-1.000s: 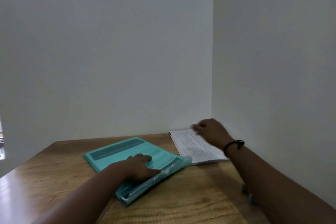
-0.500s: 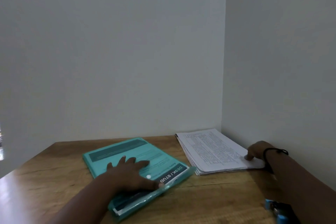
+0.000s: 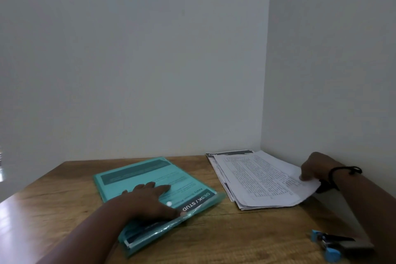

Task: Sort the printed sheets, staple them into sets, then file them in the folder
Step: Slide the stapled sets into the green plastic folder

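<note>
Printed sheets (image 3: 260, 180): loose, uneven stack lying flat on the tabletop (image 3: 235, 233), just right of the folder, close to the wall corner.
Sheet handling: judged light, thin and limp; single sheets are likely to slide and fan. Best taken at a corner or edge, lifting a few at a time.
Folder (image 3: 150, 176): teal plastic, closed, flat on the tabletop; judged flexible and slippery.
Right hand (image 3: 315, 166): at the stack's right edge, fingers curled, pinching the near-right corner of the top sheets, which lift slightly.
Left hand (image 3: 147, 198): fingers straight, pressed flat on the folder cover, holding nothing.
Stapler (image 3: 330, 244): blue, nearer than the stack, untouched.
</note>
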`<action>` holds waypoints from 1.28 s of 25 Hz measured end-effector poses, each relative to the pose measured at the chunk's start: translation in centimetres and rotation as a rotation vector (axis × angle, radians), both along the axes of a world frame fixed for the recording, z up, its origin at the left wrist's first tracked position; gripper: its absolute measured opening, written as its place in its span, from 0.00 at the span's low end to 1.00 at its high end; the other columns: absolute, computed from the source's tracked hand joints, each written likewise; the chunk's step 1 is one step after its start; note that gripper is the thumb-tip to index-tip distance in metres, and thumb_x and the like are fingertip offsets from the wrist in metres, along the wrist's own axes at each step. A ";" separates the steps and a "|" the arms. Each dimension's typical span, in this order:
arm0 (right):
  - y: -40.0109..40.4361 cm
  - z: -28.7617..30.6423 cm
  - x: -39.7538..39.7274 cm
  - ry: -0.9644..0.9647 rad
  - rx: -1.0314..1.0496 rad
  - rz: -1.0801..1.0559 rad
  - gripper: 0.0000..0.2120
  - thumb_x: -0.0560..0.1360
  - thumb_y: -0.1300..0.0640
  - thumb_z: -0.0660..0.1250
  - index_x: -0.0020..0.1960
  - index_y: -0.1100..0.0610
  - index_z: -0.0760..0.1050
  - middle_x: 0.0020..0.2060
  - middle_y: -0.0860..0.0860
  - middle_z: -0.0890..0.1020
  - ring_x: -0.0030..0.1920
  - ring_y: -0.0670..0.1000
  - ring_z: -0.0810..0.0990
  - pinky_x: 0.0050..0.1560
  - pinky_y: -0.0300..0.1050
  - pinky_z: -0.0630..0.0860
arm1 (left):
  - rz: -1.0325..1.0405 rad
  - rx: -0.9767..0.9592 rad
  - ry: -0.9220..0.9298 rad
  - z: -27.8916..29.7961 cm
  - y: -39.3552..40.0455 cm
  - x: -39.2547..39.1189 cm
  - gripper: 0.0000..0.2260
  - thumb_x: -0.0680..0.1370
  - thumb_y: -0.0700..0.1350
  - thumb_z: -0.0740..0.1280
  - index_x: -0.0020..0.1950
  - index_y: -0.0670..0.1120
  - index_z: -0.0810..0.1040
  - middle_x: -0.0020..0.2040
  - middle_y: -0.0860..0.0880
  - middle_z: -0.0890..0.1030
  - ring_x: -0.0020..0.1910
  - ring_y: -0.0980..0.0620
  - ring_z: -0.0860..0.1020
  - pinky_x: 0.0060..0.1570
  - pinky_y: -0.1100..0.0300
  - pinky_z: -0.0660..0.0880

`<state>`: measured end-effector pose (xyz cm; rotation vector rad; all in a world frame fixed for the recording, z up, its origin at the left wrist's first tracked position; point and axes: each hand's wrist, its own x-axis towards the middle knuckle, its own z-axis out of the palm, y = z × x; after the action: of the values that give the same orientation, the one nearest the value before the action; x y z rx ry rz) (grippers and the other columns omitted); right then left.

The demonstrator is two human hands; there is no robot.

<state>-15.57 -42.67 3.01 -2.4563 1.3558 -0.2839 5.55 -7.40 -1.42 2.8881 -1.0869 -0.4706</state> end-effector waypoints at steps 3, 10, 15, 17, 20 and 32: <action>0.3 0.8 -2.5 0.037 0.256 0.162 0.12 0.66 0.61 0.78 0.46 0.65 0.80 0.45 0.63 0.81 0.41 0.58 0.81 0.32 0.45 0.79 | -0.001 0.001 0.003 0.2 0.1 -0.4 0.71 0.34 0.85 0.46 0.78 0.63 0.47 0.80 0.49 0.48 0.78 0.43 0.49 0.74 0.38 0.48; 3.2 1.5 -2.8 0.449 0.095 0.155 0.21 0.67 0.37 0.73 0.35 0.56 0.75 0.24 0.47 0.75 0.23 0.44 0.68 0.26 0.35 0.64 | -0.031 -0.026 -0.093 0.3 0.0 -2.0 0.63 0.47 0.86 0.51 0.79 0.59 0.46 0.80 0.50 0.44 0.78 0.46 0.44 0.73 0.39 0.39; 1.6 -0.2 4.7 0.112 -0.305 0.327 0.13 0.75 0.42 0.66 0.44 0.52 0.74 0.45 0.50 0.79 0.46 0.50 0.76 0.47 0.41 0.70 | -0.081 -0.068 -0.057 -0.2 -0.5 -1.8 0.62 0.49 0.84 0.56 0.78 0.60 0.43 0.80 0.52 0.42 0.78 0.47 0.42 0.75 0.41 0.42; 1.9 -1.2 8.0 0.090 -0.156 0.415 0.20 0.74 0.46 0.69 0.62 0.52 0.72 0.63 0.52 0.74 0.61 0.52 0.73 0.59 0.43 0.68 | -0.084 -0.065 -0.039 -0.4 -0.6 -1.7 0.60 0.51 0.83 0.58 0.78 0.61 0.42 0.80 0.51 0.41 0.78 0.46 0.42 0.75 0.41 0.43; 3.2 -1.1 11.0 0.169 0.041 0.426 0.35 0.71 0.50 0.73 0.74 0.53 0.62 0.72 0.53 0.65 0.70 0.54 0.66 0.65 0.45 0.63 | -0.085 -0.054 -0.037 -0.7 -0.7 -1.4 0.55 0.57 0.81 0.60 0.78 0.62 0.41 0.80 0.51 0.41 0.78 0.46 0.41 0.75 0.41 0.42; 0.9 1.1 14.2 0.542 0.108 0.506 0.33 0.62 0.42 0.78 0.63 0.54 0.76 0.62 0.54 0.79 0.61 0.54 0.78 0.59 0.46 0.75 | -0.104 -0.040 -0.002 -1.5 -1.0 -0.1 0.56 0.56 0.83 0.58 0.77 0.63 0.39 0.80 0.52 0.40 0.78 0.47 0.39 0.74 0.39 0.39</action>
<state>-1.36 -41.80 4.08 -2.7758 0.8210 0.5935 5.44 -8.36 -2.90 2.8090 -1.2364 -0.4445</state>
